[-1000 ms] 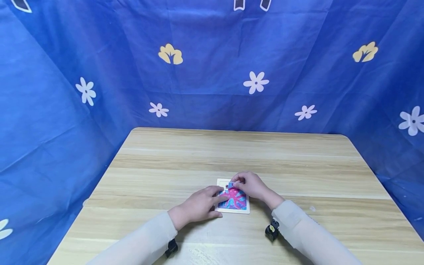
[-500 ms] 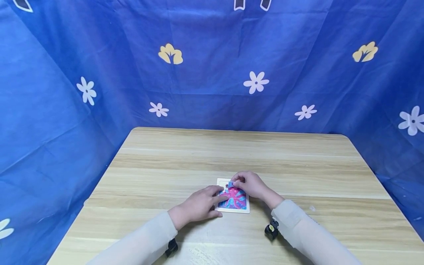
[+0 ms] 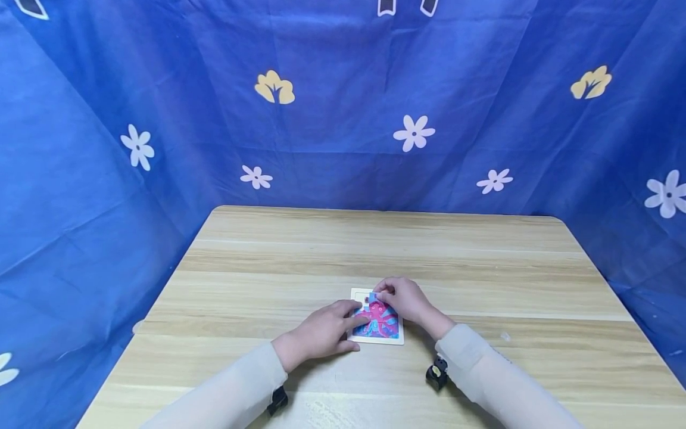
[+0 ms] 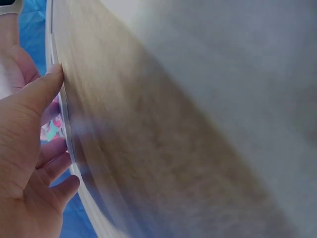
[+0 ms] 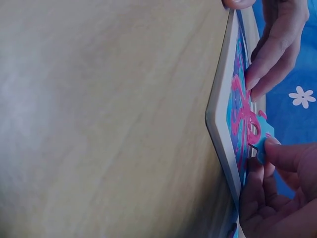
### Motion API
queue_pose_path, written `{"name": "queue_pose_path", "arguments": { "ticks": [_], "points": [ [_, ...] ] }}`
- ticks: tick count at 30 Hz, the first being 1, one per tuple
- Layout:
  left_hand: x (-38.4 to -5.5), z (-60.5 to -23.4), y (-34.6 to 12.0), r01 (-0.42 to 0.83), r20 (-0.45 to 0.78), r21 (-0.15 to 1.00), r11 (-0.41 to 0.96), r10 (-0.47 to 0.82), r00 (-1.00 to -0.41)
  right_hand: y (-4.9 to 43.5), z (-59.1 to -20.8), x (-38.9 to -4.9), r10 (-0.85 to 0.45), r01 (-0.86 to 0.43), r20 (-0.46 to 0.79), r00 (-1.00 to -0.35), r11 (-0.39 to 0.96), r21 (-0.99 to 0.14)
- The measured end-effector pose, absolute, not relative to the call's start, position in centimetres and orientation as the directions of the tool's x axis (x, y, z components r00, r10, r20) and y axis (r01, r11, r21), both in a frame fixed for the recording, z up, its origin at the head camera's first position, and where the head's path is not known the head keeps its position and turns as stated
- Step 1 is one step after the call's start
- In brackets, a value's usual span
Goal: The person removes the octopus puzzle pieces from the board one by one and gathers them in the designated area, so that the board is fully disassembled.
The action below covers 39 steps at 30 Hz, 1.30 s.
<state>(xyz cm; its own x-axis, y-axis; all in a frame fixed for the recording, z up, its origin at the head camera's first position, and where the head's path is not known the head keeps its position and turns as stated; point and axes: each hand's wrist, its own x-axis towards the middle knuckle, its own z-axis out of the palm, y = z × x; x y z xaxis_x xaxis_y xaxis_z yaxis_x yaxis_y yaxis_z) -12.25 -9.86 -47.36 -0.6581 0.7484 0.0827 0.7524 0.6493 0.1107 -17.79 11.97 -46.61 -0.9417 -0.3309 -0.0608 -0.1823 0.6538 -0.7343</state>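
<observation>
A small square jigsaw puzzle (image 3: 386, 329) with a pink octopus on blue lies in a white frame (image 5: 224, 99) on the table. My left hand (image 3: 323, 329) rests over its left side, fingertips touching the picture and thumb at the near left corner. With thumb and fingers, my right hand (image 3: 407, 300) pinches a blue and pink puzzle piece (image 5: 265, 133) at the far edge. In the right wrist view this piece stands tilted up from the picture. Beside it, the far left corner of the frame shows a pale bare patch. Only a sliver of the puzzle shows in the left wrist view.
The wooden table (image 3: 257, 268) stretches around the puzzle on all sides. A blue cloth (image 3: 332, 119) with flowers hangs behind and along both sides. Each wrist carries a small black camera (image 3: 436, 373) under a pale sleeve (image 3: 498, 375).
The puzzle piece in my right hand has turned slightly and now lines up more squarely with the picture's far edge. My left hand has stayed in place.
</observation>
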Motion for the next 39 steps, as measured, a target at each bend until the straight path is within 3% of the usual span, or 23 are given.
{"name": "queue_pose_path", "arguments": {
  "ticks": [15,39],
  "points": [
    [-11.88,-47.36,-9.54,0.75,0.085,0.092,0.655,0.745,-0.661,12.01,-46.79,-17.96,-0.323,-0.15,-0.091,-0.942,0.648,-0.747],
    [-11.52,-47.45,-9.17,0.74,0.08,0.085,0.667,0.736,-0.673,12.85,-46.63,-18.19,-0.265,-0.054,-0.1,-0.959,0.518,-0.854]
  ]
}}
